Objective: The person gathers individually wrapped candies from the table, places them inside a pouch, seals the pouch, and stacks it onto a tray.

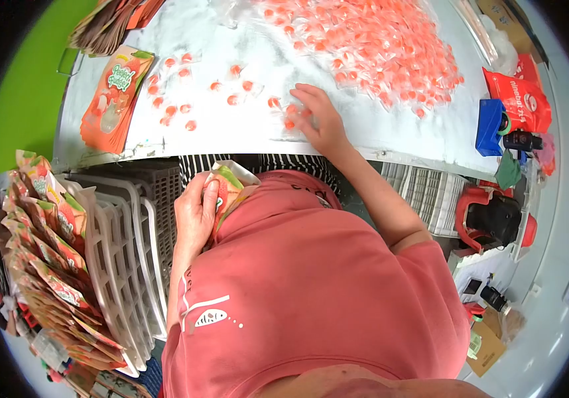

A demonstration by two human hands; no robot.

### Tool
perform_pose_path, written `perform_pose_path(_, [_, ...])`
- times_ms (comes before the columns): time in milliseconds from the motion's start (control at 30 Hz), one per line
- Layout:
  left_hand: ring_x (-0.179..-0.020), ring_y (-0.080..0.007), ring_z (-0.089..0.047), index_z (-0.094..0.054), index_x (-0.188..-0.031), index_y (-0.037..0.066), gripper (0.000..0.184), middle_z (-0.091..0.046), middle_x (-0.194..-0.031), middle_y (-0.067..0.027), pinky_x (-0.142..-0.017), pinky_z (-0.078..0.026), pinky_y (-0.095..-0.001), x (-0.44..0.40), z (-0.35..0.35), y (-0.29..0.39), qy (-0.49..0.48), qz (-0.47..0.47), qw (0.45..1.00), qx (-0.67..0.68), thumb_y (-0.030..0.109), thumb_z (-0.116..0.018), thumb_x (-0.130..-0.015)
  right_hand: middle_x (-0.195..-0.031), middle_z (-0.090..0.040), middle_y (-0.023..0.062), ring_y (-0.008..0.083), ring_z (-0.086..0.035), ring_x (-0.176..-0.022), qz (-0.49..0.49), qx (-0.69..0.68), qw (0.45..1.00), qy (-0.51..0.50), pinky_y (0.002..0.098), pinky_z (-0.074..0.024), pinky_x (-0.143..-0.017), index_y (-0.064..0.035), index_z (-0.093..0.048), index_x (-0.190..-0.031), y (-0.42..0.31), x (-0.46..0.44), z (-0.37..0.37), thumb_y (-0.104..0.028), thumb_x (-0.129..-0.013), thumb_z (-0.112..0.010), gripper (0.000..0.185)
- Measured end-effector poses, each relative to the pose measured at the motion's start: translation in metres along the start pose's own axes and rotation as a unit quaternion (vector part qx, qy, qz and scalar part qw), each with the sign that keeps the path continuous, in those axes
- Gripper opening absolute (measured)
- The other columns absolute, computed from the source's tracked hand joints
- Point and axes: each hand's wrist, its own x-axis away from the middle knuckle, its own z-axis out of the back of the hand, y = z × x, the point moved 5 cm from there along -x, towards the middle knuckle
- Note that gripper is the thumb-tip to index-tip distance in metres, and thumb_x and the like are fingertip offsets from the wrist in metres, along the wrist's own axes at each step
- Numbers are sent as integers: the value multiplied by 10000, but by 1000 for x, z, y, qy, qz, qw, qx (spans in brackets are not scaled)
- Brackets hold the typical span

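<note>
My left hand (193, 211) is closed on a printed pouch (230, 192), with the thumb on its front and its mouth gaping at the top, close to my body. Over the table (231, 132) my right hand (324, 125) has its fingers spread apart and curved. Just beside and under those fingertips lie a few wrapped red candies (274, 102) in clear film. More loose candies (185, 109) are scattered to the left. A large pile of the same candies (377, 46) spreads across the back and right of the table.
A stack of flat printed pouches (115, 99) lies at the table's left. Filled pouches (59, 265) stand in white plastic crates (122, 265) at my left. A blue tape dispenser (490, 126) and a red bag (520, 99) sit at the right edge.
</note>
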Motion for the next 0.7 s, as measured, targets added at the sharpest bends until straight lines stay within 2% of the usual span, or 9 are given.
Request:
perform_pose_path(33, [-774,-289,-678,-645,-1104,39,221,-679,-895,-176,-705,-523,-345,0,-1,-2,6,-9,1000,6,226,-560,-1021,-1349,-535,165,305,-566,-1158,2,-1,1000,-2,355,-457,-973,-56,-606,-1292,-4,-3,-2,-160,-901,-682,412])
perform_pose_path(100, [-788,-297,-686,-647,-1107,42,223,-682,-900,-178,-711,-526,-347,1,-1,-5,18,-15,1000,12,229,-563,-1019,-1345,-541,134,291,-581,-1073,185,297,937,-27,356,-473,-911,-107,-612,-1309,-31,-9,-14,-214,-865,-721,470])
perform_pose_path(233, [-836,-335,-695,-657,-1107,79,219,-694,-957,-169,-713,-531,-365,3,1,-6,21,-11,1000,3,257,-589,-999,-1249,-576,89,278,-582,-1009,258,346,901,-39,371,-485,-833,-130,-643,-1231,-29,-17,-31,-237,-831,-740,425])
perform_pose_path(333, [-837,-349,-682,-658,-1088,83,187,-690,-965,-140,-712,-529,-376,6,1,-14,37,-12,999,-7,227,-584,-994,-1026,-583,56,262,-603,-851,213,345,914,-23,374,-501,-709,-115,-648,-1017,-19,-28,-31,-219,-813,-753,252])
perform_pose_path(467, [-836,-317,-675,-674,-1040,46,141,-680,-940,-125,-736,-524,-368,6,8,-6,71,-59,996,14,154,-618,-968,-900,-571,62,261,-587,-689,163,334,928,-30,399,-496,-606,-110,-665,-945,-11,-31,-31,-247,-823,-738,198])
perform_pose_path(567, [-865,-241,-619,-707,-953,-8,81,-658,-888,-104,-793,-490,-330,6,22,-8,156,-172,972,42,16,-696,-876,-755,-562,84,208,-555,-588,105,244,964,21,348,-475,-569,-77,-657,-833,-3,-43,-23,-208,-870,-728,154])
perform_pose_path(633, [-857,-225,-605,-715,-971,-8,100,-648,-866,-99,-789,-480,-312,9,35,-7,181,-161,968,58,12,-699,-875,-626,-506,45,121,-522,-603,35,146,988,33,280,-429,-556,-43,-633,-774,2,-52,-21,-208,-911,-683,221])
perform_pose_path(667, [-843,-199,-601,-720,-992,-17,118,-641,-853,-89,-780,-477,-301,10,37,-13,186,-149,964,117,6,-697,-879,-601,-470,-21,70,-456,-604,-86,-45,995,12,235,-365,-548,-27,-612,-748,12,-50,-30,-211,-948,-638,274])
perform_pose_path(700, [-851,-180,-605,-721,-1003,-25,129,-649,-870,-93,-781,-477,-294,11,44,-11,180,-131,967,126,-1,-698,-879,-601,-470,-21,70,-456,-604,-84,-48,995,3,235,-365,-548,-27,-612,-748,-3,-49,-35,-211,-948,-638,274])
